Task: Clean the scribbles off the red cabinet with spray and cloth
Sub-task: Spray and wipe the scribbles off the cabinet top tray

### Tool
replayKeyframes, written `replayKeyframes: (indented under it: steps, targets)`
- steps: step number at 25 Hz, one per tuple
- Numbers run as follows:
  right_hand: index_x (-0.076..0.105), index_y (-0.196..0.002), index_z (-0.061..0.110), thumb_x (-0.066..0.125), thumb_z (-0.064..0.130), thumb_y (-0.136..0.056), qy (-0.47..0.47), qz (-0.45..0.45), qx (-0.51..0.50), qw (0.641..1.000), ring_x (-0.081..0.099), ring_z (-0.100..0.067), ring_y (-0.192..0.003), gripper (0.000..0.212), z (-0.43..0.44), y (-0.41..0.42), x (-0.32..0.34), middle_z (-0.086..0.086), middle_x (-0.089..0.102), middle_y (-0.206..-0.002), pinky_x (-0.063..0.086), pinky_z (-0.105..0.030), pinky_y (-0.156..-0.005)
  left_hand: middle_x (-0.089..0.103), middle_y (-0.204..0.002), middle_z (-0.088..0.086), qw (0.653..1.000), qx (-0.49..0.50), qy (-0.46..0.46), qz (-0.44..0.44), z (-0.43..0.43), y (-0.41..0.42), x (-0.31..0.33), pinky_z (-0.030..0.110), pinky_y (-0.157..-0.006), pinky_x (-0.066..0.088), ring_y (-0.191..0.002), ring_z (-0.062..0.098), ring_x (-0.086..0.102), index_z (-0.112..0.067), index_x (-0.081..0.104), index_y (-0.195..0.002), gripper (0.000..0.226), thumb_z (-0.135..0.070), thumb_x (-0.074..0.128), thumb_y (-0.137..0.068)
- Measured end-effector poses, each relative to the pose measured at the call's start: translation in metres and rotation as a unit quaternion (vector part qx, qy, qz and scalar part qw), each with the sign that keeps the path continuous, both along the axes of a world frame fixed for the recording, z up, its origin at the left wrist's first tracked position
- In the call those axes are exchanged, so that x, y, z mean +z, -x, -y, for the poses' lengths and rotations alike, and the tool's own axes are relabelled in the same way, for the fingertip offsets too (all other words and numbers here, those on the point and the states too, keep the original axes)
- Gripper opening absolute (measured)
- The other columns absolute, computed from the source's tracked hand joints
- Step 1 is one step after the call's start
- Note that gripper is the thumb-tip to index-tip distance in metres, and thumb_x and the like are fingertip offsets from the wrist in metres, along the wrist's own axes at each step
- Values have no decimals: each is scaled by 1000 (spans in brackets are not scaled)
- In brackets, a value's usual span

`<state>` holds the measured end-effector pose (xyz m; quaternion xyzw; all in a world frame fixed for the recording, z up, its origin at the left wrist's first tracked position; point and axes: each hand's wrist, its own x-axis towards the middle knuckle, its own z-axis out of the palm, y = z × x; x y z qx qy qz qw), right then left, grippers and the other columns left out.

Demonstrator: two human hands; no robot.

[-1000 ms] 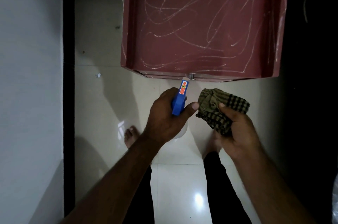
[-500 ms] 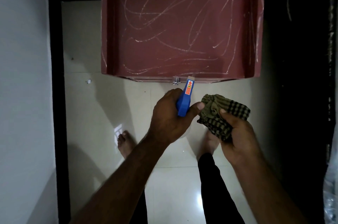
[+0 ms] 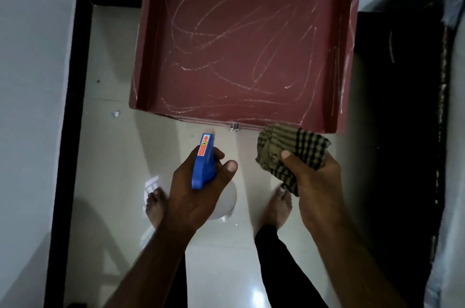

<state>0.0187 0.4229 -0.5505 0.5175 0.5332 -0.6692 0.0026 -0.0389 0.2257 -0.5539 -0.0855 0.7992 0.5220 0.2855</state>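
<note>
Grips spray bottle [image 3: 203,164] in left hand [image 3: 196,197], six o'clock of red cabinet [image 3: 241,43]; clutches cloth [image 3: 299,146] in right hand [image 3: 317,186], five o'clock.

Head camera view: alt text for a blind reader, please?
Seen from above, a person's left hand grips a blue spray bottle and the right hand holds a checked cloth before a red cabinet covered in pale scribbles.

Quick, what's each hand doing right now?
Left hand: grips the spray bottle.
Right hand: holds the cloth.
</note>
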Motion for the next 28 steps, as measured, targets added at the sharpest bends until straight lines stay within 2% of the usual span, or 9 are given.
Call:
replayKeyframes:
  steps: [5,8,10,12,14,18,22,26,28]
  targets:
    - [69,-130,20,82,18,-89,-122,-22,64,990,75,-18,-107,43,-7,39,-22,4,78,-117,64,-43,-89,70,-90,0,999,46,-12,-1,20,5,-2,11,-67,50,-83,13,64,-23,65,-101,40,-53,71,-76]
    - [71,-124,13,74,16,-91,-226,-30,73,971,75,-17,-103,33,5,57,-41,2,78,-111,62,-52,-94,67,-86,2,999,42,-28,-5,35,12,-1,9,-66,49,-80,15,62,-20,65,-100,40,-50,72,-74]
    - [71,-129,14,69,22,-92,-327,-44,67,941,72,-12,-106,38,21,65,-45,5,75,-116,60,-42,-99,65,-84,2,999,36,-32,-17,51,17,-3,9,-65,50,-76,12,62,-21,64,-99,41,-52,71,-73]
    - [66,-139,14,67,20,-93,-462,-43,87,882,67,-7,-112,46,30,70,-42,8,70,-126,51,-16,-102,64,-81,2,999,36,-32,-24,62,23,-5,7,-64,49,-70,3,62,-24,62,-97,40,-54,69,-71]
    - [60,-145,11,67,3,-85,-551,-19,159,819,65,-22,-119,61,36,78,-50,-4,69,-132,46,-20,-107,63,-81,1,998,38,-39,-22,76,29,-9,6,-63,49,-69,-1,60,-27,61,-95,39,-56,68,-70]
    - [52,-152,11,65,-12,-72,-513,63,331,789,56,-40,-132,84,40,92,-80,-18,61,-145,42,-45,-116,62,-77,0,998,41,-44,-31,94,36,-21,10,-64,49,-71,13,59,-26,62,-96,39,-57,69,-73]
    - [49,-155,14,68,-11,-74,-498,92,328,797,62,-38,-123,87,33,90,-88,-18,66,-139,49,-44,-108,61,-73,-10,998,28,-26,-43,91,43,-40,13,-65,46,-65,3,58,-26,63,-100,42,-61,69,-77]
    - [54,-151,7,65,-17,-70,-487,38,275,828,60,-39,-129,84,24,73,-108,-20,62,-143,42,-37,-111,66,-81,-10,997,13,-52,-48,88,48,-57,9,-69,46,-73,2,61,-22,65,-101,45,-59,71,-75]
    - [53,-151,6,62,-20,-72,-483,21,257,837,55,-28,-133,84,18,70,-114,-18,59,-146,39,-32,-112,67,-88,-15,998,13,-49,-43,92,48,-67,6,-71,46,-78,-3,62,-23,65,-104,51,-62,69,-71]
